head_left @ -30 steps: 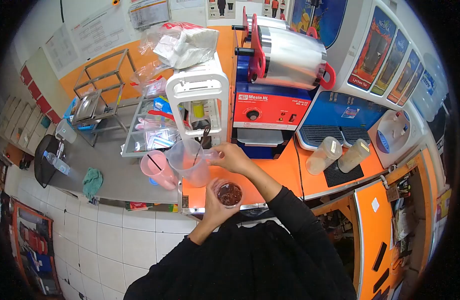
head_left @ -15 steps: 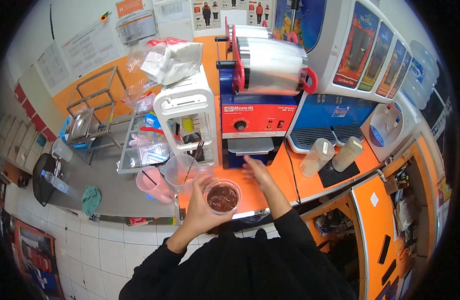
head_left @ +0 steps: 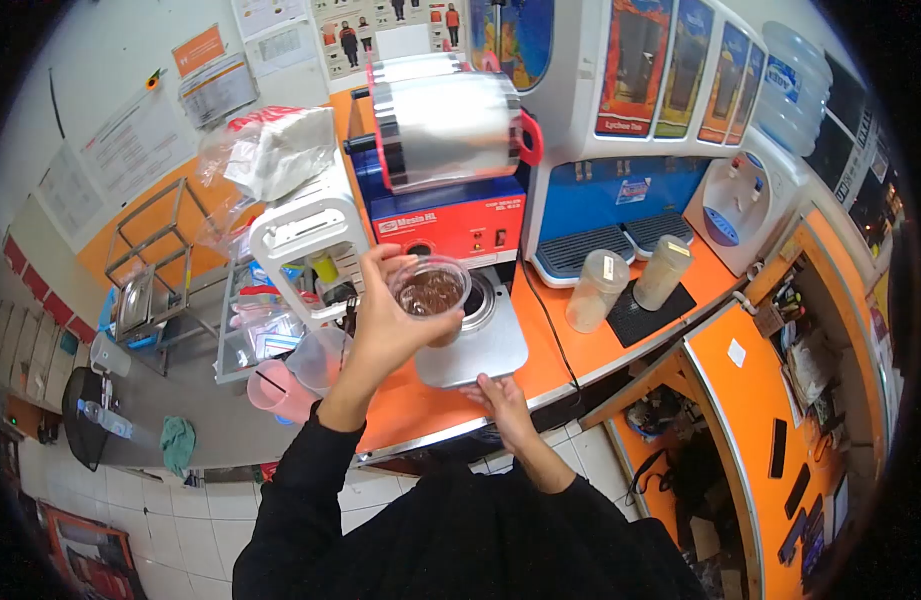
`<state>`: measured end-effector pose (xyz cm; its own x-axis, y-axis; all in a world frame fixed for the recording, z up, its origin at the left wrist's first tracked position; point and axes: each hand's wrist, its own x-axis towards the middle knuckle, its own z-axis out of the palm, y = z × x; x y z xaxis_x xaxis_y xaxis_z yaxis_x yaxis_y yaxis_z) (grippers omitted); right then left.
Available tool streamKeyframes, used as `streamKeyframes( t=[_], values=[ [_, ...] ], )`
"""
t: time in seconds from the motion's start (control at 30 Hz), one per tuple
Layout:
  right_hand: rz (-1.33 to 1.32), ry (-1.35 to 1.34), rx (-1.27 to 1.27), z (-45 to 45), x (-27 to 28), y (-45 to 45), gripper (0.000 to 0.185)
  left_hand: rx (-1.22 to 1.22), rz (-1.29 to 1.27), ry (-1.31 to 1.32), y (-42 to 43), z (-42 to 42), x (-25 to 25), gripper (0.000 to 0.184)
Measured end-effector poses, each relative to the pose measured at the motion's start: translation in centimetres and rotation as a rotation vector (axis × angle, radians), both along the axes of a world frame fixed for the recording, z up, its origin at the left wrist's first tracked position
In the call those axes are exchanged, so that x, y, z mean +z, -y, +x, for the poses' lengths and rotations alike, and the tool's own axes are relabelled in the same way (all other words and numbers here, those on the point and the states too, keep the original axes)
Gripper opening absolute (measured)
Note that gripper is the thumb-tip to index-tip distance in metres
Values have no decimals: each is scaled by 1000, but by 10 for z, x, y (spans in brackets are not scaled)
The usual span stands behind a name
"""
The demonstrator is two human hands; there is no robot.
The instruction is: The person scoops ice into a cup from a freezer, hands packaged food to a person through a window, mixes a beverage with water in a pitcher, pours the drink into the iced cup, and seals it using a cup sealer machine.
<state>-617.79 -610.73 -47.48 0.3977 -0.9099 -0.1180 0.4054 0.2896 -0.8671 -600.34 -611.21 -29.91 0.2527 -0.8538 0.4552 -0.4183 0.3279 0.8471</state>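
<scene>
My left hand (head_left: pixel 388 318) is wrapped round a clear plastic cup of dark brown drink (head_left: pixel 430 290). The cup is above the metal tray (head_left: pixel 480 355), which sticks out from the red and blue cup sealer (head_left: pixel 450 230). A round opening shows in the tray just right of the cup. My right hand (head_left: pixel 502 398) has its fingers closed on the tray's front edge. A roll of clear film (head_left: pixel 445 130) sits on top of the sealer.
Left of the sealer are a white rack (head_left: pixel 310 240), a clear jug (head_left: pixel 320 360) and a pink jug (head_left: pixel 280 392). Two lidded containers (head_left: pixel 597 292) stand on the right by a drink dispenser (head_left: pixel 620 205). A black cable runs down the orange counter (head_left: pixel 390 415).
The cup has moved up towards the sealer with my left hand. The tray has come out, and my right hand has gone from the clear jug's handle to the tray's edge. The view has shifted right.
</scene>
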Motion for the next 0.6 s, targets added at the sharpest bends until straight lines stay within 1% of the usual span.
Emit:
streamKeyframes(
  t=[0.13, 0.2, 0.23, 0.27, 0.4, 0.5, 0.6],
  values=[
    [23, -64, 7, -11, 1, -21, 26, 28, -34, 1, 21, -16, -13, 91],
    [45, -43, -30, -13, -4, -26, 27, 49, 4, -19, 31, -22, -22, 94],
    [31, -53, -6, -15, -6, -24, 26, 61, 26, -31, 33, -25, -28, 95],
    [17, -63, 16, -19, -7, -21, 26, 91, 13, 3, 33, -29, -34, 92],
    [21, -77, 79, -24, -13, -16, 25, 105, -79, -11, 38, -36, -59, 84],
    [29, -80, 93, -24, -17, -15, 24, 195, -85, 49, 46, -36, -85, 82],
    [41, -37, 93, -24, -13, -15, 24, 210, 24, 90, 48, -34, -103, 82]
  ],
)
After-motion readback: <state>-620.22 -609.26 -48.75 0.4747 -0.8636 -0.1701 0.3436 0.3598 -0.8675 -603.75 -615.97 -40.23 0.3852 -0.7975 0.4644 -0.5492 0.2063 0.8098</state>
